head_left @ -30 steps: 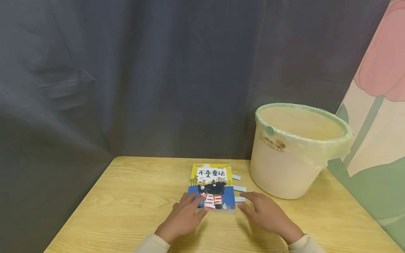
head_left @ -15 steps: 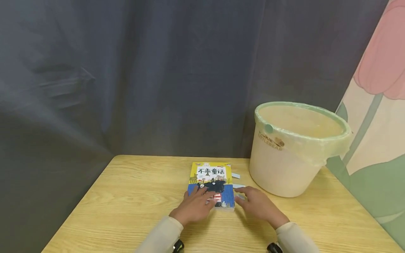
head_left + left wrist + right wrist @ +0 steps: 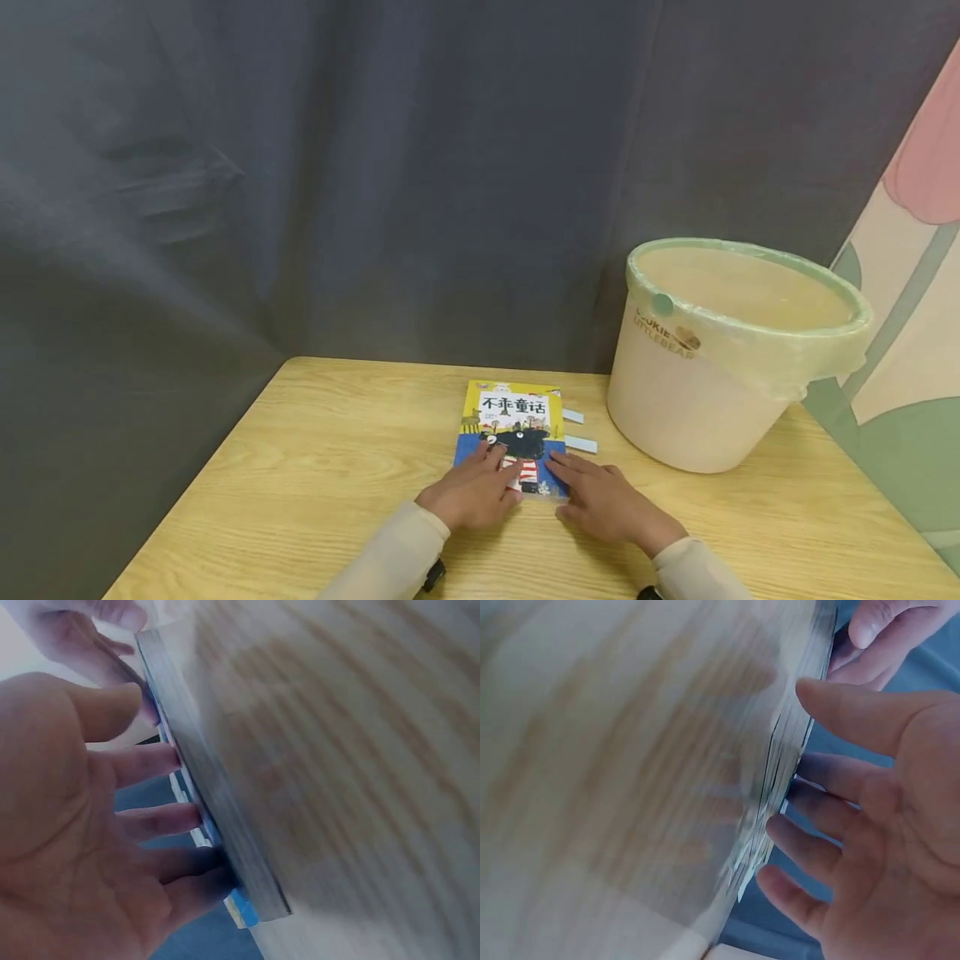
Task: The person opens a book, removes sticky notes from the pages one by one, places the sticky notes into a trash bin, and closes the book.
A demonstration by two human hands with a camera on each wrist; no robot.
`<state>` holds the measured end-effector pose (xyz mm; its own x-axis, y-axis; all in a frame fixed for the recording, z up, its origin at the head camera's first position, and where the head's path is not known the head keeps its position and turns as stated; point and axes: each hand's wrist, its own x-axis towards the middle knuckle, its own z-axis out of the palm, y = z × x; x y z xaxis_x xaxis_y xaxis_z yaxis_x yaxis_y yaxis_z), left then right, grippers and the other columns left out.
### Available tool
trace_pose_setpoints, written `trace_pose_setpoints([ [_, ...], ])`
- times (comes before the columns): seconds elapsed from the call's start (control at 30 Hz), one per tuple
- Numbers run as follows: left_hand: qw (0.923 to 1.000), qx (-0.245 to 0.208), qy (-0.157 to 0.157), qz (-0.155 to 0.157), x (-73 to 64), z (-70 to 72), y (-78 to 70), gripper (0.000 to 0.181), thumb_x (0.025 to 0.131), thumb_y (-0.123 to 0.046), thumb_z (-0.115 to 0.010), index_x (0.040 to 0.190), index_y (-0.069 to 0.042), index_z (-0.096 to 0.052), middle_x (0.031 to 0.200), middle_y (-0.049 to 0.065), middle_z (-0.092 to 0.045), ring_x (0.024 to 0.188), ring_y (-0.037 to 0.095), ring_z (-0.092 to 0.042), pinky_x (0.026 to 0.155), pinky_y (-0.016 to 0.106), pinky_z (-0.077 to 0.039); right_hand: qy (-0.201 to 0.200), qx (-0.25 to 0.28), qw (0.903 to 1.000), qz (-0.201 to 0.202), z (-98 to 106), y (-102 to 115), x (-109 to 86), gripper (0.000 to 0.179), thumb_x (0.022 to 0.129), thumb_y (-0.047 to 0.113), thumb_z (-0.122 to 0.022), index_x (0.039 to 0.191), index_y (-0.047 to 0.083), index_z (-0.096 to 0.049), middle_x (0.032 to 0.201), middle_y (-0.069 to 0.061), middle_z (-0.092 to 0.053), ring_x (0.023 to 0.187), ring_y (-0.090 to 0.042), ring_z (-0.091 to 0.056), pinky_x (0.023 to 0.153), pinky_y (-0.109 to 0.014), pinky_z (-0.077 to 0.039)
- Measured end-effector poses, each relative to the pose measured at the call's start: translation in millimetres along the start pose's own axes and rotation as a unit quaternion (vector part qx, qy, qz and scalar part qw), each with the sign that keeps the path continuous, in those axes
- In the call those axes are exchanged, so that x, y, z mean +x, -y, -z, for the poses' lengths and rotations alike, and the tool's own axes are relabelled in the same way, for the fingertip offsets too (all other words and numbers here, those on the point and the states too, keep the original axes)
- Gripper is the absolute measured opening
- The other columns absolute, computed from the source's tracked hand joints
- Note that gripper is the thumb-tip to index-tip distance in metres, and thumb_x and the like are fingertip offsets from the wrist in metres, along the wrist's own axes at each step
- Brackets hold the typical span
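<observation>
A picture book point(image 3: 517, 407) with a yellow and blue cover lies flat on the wooden table point(image 3: 322, 467). Pale blue strips point(image 3: 581, 444) stick out from its right side. My left hand point(image 3: 472, 493) rests its extended fingers on the lower left of the cover. On the lower right corner of the book lie the fingertips of my right hand point(image 3: 611, 504), its thumb near the front edge. In the left wrist view the fingers point(image 3: 161, 820) lie loosely spread on the cover. The right wrist view shows the right fingers point(image 3: 806, 844) slightly bent at the page edges point(image 3: 780, 761).
A large cream bucket point(image 3: 682, 408) with a green rim and a clear liner stands at the table's right back. A dark curtain point(image 3: 450, 183) hangs behind the table. At the far right is a wall with painted flowers point(image 3: 930, 250).
My right hand has moved left from the strips onto the book's corner, and the lowest strip is now hidden. My left hand has slid right over the cover. The view has shifted slightly.
</observation>
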<state>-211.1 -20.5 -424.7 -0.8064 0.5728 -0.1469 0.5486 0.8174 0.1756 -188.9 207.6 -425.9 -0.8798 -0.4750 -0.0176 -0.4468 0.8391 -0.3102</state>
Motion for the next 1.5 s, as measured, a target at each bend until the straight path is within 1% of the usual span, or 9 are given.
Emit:
trace_pose_setpoints([
  [0.2, 0.9997, 0.02, 0.008, -0.013, -4.9, 5.3, -3.5, 0.046, 0.106, -0.039, -0.04, 0.15, -0.029, -0.044, 0.152, 0.003, -0.042, 0.148, 0.035, -0.034, 0.117, 0.043, -0.039, 0.022, -0.033, 0.9991, 0.01, 0.8, 2.6, -6.9, 0.061, 0.094, 0.032, -0.065, 0.148, 0.008, -0.048, 0.155, -0.013, -0.044, 0.143, -0.038, -0.041, 0.097, -0.065, -0.039],
  [0.37, 0.9983, 0.042, 0.007, -0.04, -10.1, 5.3, -3.5, 0.045, 0.105, -0.037, -0.045, 0.149, -0.028, -0.046, 0.143, 0.002, -0.048, 0.144, 0.035, -0.04, 0.115, 0.039, -0.042, 0.038, -0.076, 0.9957, 0.037, 0.7, 5.8, -14.3, 0.055, 0.097, 0.021, -0.059, 0.148, 0.008, -0.047, 0.155, -0.012, -0.045, 0.141, -0.035, -0.044, 0.097, -0.06, -0.042],
  [0.5, 0.9971, 0.051, 0.004, -0.056, -16.7, 3.5, -2.6, 0.046, 0.104, -0.036, -0.049, 0.149, -0.029, -0.047, 0.134, 0.0, -0.051, 0.137, 0.032, -0.047, 0.104, 0.034, -0.049, 0.049, -0.091, 0.9928, 0.061, 1.0, 5.3, -22.8, 0.057, 0.096, 0.018, -0.059, 0.151, 0.011, -0.043, 0.156, -0.011, -0.042, 0.139, -0.032, -0.048, 0.096, -0.057, -0.045],
  [0.63, 0.9955, 0.062, 0.002, -0.072, -26.0, 0.0, -4.4, 0.046, 0.103, -0.035, -0.052, 0.148, -0.031, -0.047, 0.131, -0.002, -0.051, 0.129, 0.027, -0.051, 0.094, 0.03, -0.053, 0.059, -0.082, 0.9918, 0.078, 1.8, 3.3, -32.5, 0.06, 0.094, 0.017, -0.062, 0.152, 0.014, -0.043, 0.157, -0.009, -0.042, 0.138, -0.031, -0.049, 0.097, -0.055, -0.047],
  [0.8, 0.9926, 0.087, -0.018, -0.083, -43.0, -8.8, -13.4, 0.043, 0.102, -0.037, -0.053, 0.144, -0.03, -0.053, 0.132, 0.001, -0.053, 0.126, 0.028, -0.053, 0.092, 0.032, -0.056, 0.078, -0.064, 0.9913, 0.085, 2.8, 3.9, -43.3, 0.06, 0.092, 0.014, -0.061, 0.15, 0.019, -0.045, 0.157, -0.002, -0.043, 0.137, -0.029, -0.05, 0.098, -0.05, -0.05],
  [1.07, 0.982, 0.139, -0.042, -0.12, -57.7, -18.0, -24.7, 0.042, 0.099, -0.044, -0.057, 0.139, -0.033, -0.056, 0.13, -0.002, -0.057, 0.122, 0.025, -0.058, 0.074, 0.027, -0.058, 0.133, 0.001, 0.9899, 0.05, 13.0, 6.1, -57.9, 0.045, 0.099, 0.03, -0.056, 0.144, 0.032, -0.053, 0.148, 0.008, -0.053, 0.134, -0.02, -0.052, 0.103, -0.045, -0.05],
  [1.23, 0.9793, 0.149, -0.033, -0.133, -60.4, -20.2, -25.6, 0.038, 0.098, -0.044, -0.058, 0.135, -0.035, -0.058, 0.125, -0.004, -0.055, 0.115, 0.019, -0.058, 0.059, 0.021, -0.05, 0.122, 0.039, 0.9894, 0.069, 16.0, 0.5, -59.9, 0.036, 0.1, 0.028, -0.055, 0.136, 0.026, -0.061, 0.138, 0.005, -0.061, 0.128, -0.018, -0.056, 0.102, -0.039, -0.051],
  [1.4, 0.983, 0.132, -0.031, -0.123, -59.4, -21.2, -24.7, 0.037, 0.098, -0.044, -0.058, 0.134, -0.035, -0.059, 0.12, -0.005, -0.056, 0.112, 0.02, -0.059, 0.059, 0.022, -0.049, 0.08, 0.01, 0.986, 0.145, 14.7, -1.5, -52.5, 0.032, 0.101, 0.023, -0.054, 0.13, 0.014, -0.067, 0.132, -0.002, -0.066, 0.122, -0.022, -0.061, 0.098, -0.039, -0.053],
  [1.5, 0.9833, 0.13, -0.039, -0.12, -59.4, -23.1, -24.8, 0.035, 0.096, -0.043, -0.061, 0.13, -0.034, -0.062, 0.113, -0.005, -0.056, 0.105, 0.019, -0.058, 0.058, 0.022, -0.047, 0.067, 0.028, 0.9874, 0.141, 15.9, -2.0, -45.1, 0.028, 0.101, 0.022, -0.055, 0.125, 0.017, -0.069, 0.127, 0.002, -0.068, 0.118, -0.019, -0.063, 0.096, -0.04, -0.055],
])
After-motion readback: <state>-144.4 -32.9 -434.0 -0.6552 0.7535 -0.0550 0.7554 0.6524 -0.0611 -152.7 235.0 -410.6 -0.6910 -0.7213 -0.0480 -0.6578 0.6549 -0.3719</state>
